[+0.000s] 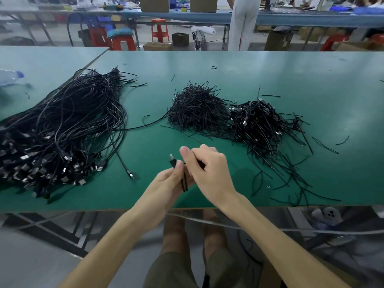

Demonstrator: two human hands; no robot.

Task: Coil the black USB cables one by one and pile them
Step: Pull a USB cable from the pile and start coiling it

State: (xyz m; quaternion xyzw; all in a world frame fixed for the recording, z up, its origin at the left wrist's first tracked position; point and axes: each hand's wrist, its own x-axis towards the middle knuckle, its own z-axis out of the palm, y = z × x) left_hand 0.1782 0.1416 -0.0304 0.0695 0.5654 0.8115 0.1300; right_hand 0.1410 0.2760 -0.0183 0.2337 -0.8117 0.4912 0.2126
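A black USB cable (184, 182) is folded into a short bundle between both hands above the table's near edge, its plug sticking up at the left. My left hand (169, 178) grips the bundle from below. My right hand (207, 169) pinches the cable from above, fingers curled over it. A big heap of loose uncoiled cables (62, 129) covers the left of the green table (249, 69). On the right lies a pile of coiled cables (257, 121).
A mound of black twist ties (197, 109) sits mid-table, with stray ties (291, 179) scattered to the right. One loose cable end (129, 174) lies left of my hands. A plastic bottle (10, 77) lies far left. Someone stands beyond the table.
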